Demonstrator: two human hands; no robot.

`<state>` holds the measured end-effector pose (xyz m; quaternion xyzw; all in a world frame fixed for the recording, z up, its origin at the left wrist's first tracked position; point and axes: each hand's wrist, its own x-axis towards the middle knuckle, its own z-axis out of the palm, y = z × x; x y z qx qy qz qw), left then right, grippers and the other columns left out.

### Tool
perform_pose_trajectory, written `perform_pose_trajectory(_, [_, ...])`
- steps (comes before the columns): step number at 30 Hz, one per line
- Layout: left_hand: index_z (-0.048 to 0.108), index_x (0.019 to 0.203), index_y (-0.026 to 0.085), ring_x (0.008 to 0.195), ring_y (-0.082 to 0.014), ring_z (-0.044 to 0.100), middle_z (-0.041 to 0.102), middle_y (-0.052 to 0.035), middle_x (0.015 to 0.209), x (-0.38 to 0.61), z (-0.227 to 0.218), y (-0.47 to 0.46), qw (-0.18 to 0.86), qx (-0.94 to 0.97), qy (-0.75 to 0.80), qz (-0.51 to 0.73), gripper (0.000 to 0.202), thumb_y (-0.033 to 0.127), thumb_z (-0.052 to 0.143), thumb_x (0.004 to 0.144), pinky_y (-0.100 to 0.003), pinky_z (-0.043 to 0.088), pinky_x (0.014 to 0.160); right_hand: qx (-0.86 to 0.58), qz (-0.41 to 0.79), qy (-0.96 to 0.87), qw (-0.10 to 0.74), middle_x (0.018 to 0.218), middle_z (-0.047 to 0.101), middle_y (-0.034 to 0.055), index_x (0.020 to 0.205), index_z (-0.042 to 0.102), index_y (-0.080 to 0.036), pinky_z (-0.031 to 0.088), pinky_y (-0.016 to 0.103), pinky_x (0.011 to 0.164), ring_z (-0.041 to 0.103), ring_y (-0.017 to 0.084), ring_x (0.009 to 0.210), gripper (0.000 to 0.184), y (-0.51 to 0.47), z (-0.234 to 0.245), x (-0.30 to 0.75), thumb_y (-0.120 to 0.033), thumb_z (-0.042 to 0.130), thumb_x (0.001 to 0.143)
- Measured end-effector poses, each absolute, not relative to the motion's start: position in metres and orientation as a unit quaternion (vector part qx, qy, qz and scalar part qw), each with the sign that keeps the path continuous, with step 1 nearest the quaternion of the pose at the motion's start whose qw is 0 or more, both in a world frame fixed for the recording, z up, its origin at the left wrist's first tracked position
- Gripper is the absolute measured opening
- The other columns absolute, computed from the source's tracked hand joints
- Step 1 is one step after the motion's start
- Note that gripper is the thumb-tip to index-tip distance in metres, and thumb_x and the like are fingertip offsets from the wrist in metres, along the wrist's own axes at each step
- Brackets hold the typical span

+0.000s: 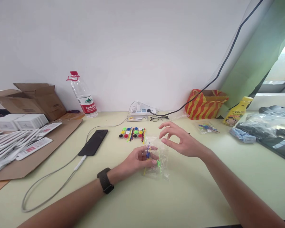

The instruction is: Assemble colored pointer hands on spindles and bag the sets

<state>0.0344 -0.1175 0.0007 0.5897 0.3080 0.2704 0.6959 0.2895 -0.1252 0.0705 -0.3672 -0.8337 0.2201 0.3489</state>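
My left hand (139,160) grips a small clear plastic bag (160,164) that holds small coloured sticks and pieces, just above the pale table (180,196). A dark watch sits on that wrist. My right hand (180,141) hovers just above and right of the bag's top, fingers spread and curled, holding nothing. Beyond the hands a set of small round coloured pieces and sticks (132,133) lies in rows on the table.
A black phone (93,142) on a white cable lies left of centre. At the left are white packets (19,139), cardboard and a water bottle (83,96). Behind are a power strip (141,110), glasses (159,118), a striped bag (204,103); a yellow bottle (237,111) and plastic bags sit at right.
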Motion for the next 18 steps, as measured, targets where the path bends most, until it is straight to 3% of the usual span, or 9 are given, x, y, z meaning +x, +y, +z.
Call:
perform_pose_trajectory(4, [0.063,0.133,0.019,0.094,-0.0198,0.073,0.076,-0.0105,0.112,0.035,0.001,-0.119,0.690,0.600,0.306,0.264,0.057,0.033,0.086,0.083,-0.035,0.058,0.088,-0.373,0.233,-0.850,0.290,0.150,0.046,0.0076,0.108,0.072,-0.029,0.050,0.045,0.108,0.051,0.027,0.135,0.023,-0.127,0.069,0.291,-0.046,0.059,0.101])
perform_pose_trajectory(9, [0.066,0.128,0.020,0.099,-0.0203,0.072,0.076,-0.0094,0.112,0.036,0.003,-0.120,0.699,0.597,0.289,0.268,0.050,0.032,0.086,0.084,-0.036,0.058,0.092,-0.380,0.184,-0.869,0.257,0.159,0.038,0.0031,0.105,0.076,-0.032,0.051,0.047,0.107,0.050,0.029,0.137,0.026,-0.133,0.068,0.286,-0.050,0.058,0.101])
perform_pose_trajectory(14, [0.063,0.132,0.019,0.096,-0.0204,0.072,0.076,-0.0105,0.111,0.036,0.004,-0.120,0.703,0.584,0.305,0.267,0.055,0.034,0.086,0.084,-0.035,0.057,0.088,-0.421,0.054,-0.851,0.308,0.145,0.054,0.0098,0.103,0.074,-0.026,0.049,0.051,0.106,0.060,0.029,0.121,0.026,-0.126,0.063,0.288,-0.045,0.057,0.101])
perform_pose_trajectory(18, [0.063,0.133,0.019,0.093,-0.0203,0.071,0.076,-0.0106,0.111,0.035,0.002,-0.119,0.697,0.585,0.315,0.270,0.057,0.036,0.085,0.084,-0.034,0.056,0.086,-0.413,0.090,-0.851,0.313,0.130,0.063,0.0082,0.110,0.071,-0.028,0.052,0.047,0.102,0.063,0.026,0.115,0.023,-0.116,0.057,0.295,-0.040,0.053,0.103])
